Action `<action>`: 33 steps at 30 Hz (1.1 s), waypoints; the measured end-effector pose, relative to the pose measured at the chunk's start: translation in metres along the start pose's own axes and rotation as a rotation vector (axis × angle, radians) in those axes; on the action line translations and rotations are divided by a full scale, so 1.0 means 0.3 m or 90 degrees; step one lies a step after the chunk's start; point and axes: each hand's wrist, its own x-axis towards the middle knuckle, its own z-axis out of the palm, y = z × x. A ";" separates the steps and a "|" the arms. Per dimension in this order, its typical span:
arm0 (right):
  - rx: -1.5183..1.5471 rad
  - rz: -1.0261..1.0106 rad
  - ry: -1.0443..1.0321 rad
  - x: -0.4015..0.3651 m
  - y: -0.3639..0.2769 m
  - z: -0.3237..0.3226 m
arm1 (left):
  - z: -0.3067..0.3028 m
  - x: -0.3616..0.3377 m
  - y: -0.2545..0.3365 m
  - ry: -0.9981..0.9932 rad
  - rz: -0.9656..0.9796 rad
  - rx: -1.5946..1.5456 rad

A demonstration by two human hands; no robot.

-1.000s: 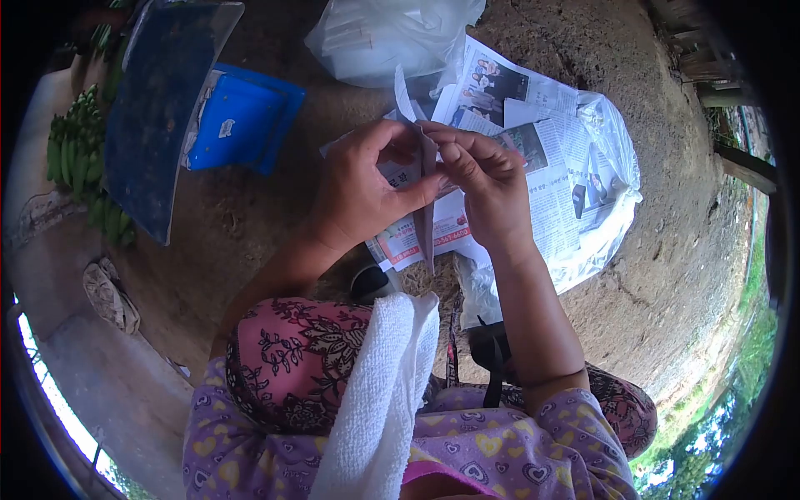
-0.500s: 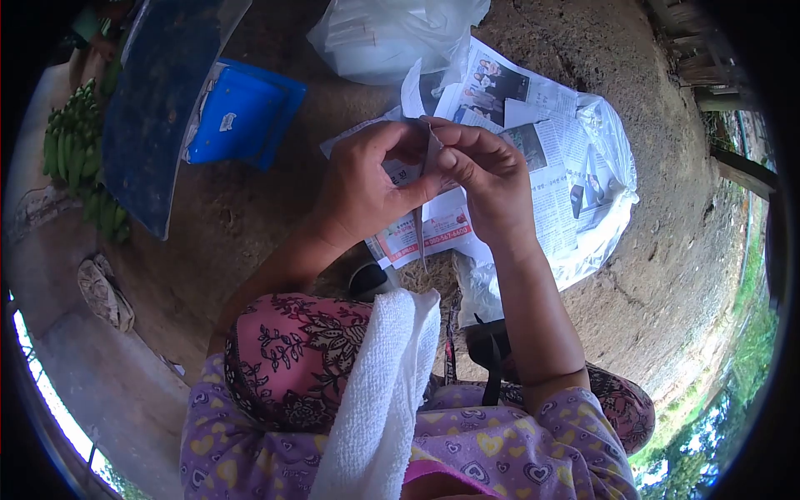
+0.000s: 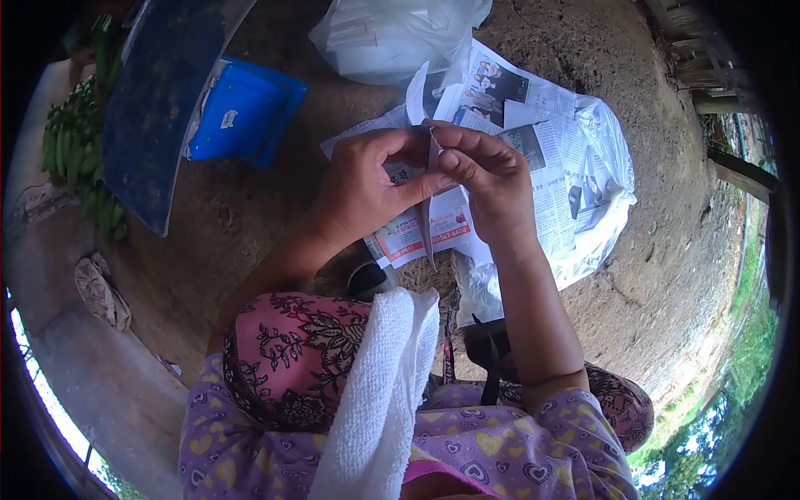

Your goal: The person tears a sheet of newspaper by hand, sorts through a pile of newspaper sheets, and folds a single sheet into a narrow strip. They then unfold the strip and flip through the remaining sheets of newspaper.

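Note:
My left hand (image 3: 373, 179) and my right hand (image 3: 493, 177) meet in front of me, both closed on one thin piece of paper (image 3: 434, 150). The paper is seen nearly edge-on, and its narrow lower end hangs below the fingers. My right thumb and fingertips pinch its upper edge, while my left thumb presses it from the other side. Just beyond my hands, a curled white strip (image 3: 415, 98) sticks up. Beneath them lie printed newspaper sheets (image 3: 557, 196) on a clear plastic bag (image 3: 615, 150), partly hidden by my hands.
A white plastic bag (image 3: 375, 42) with pale contents sits at the far side. Left of it are a blue plastic object (image 3: 254, 117) and a dark blue panel (image 3: 171, 108). Green bananas (image 3: 73, 146) lie far left. A white towel (image 3: 379, 375) hangs over my lap.
The paper's lower end has shifted slightly to the right. Both hands keep their pinch in almost the same place.

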 end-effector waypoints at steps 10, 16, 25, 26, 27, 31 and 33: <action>-0.008 0.016 0.000 -0.003 0.008 -0.001 | 0.010 -0.011 -0.013 0.015 -0.003 -0.007; 0.003 0.014 0.001 -0.003 0.019 -0.005 | 0.012 -0.014 -0.022 0.015 0.015 0.002; 0.014 0.022 0.011 -0.004 0.021 -0.001 | 0.008 -0.017 -0.015 0.003 0.014 0.018; 0.026 0.029 0.011 -0.004 0.020 -0.001 | 0.009 -0.016 -0.015 0.008 0.023 0.029; 0.037 0.037 0.011 -0.005 0.019 -0.001 | 0.011 -0.013 -0.014 0.014 0.033 0.039; 0.024 0.022 0.010 -0.007 0.018 0.000 | 0.003 -0.013 -0.007 -0.008 0.048 0.079; 0.022 0.018 -0.001 -0.005 0.014 -0.001 | 0.012 -0.013 -0.012 0.010 0.049 0.073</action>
